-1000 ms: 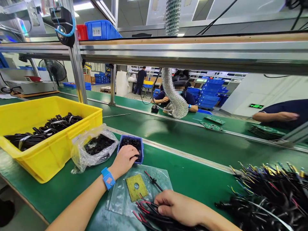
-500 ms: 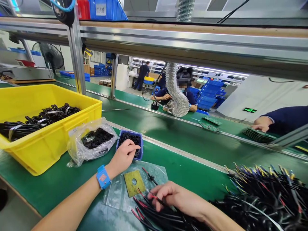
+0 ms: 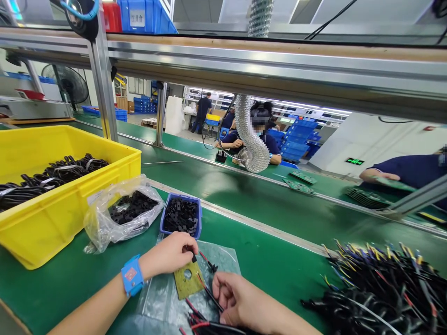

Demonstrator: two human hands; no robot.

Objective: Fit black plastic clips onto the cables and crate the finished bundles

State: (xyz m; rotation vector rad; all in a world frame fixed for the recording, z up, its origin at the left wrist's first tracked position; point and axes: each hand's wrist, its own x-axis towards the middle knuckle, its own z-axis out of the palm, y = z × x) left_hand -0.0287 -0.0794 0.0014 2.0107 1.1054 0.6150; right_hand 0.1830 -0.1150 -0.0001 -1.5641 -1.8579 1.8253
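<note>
My left hand (image 3: 171, 255), with a blue wrist strap (image 3: 132, 275), pinches a small black plastic part (image 3: 194, 257) above the square yellow-green plate (image 3: 181, 287), which has a round hole. Closed on a black cable (image 3: 212, 298) with thin stripped-back wire ends, my right hand (image 3: 233, 294) is just right of the plate. The cable's tip lies over the plate's edge. Behind it a wire with a black clip (image 3: 213, 267) lies on the clear plastic bag (image 3: 223, 255). More black cables with red wire ends (image 3: 197, 321) lie below the right hand.
A blue bin (image 3: 199, 223) of small black parts stands beyond my left hand, beside an open plastic bag (image 3: 94, 228) of black pieces. At left is a yellow crate (image 3: 66, 232) with cable bundles. Cables (image 3: 377, 298) heap at right. Co-workers sit across the bench.
My left hand has come back from the blue bin toward the plate, now with a small black part. My right hand has lifted a single cable from the bunch.
</note>
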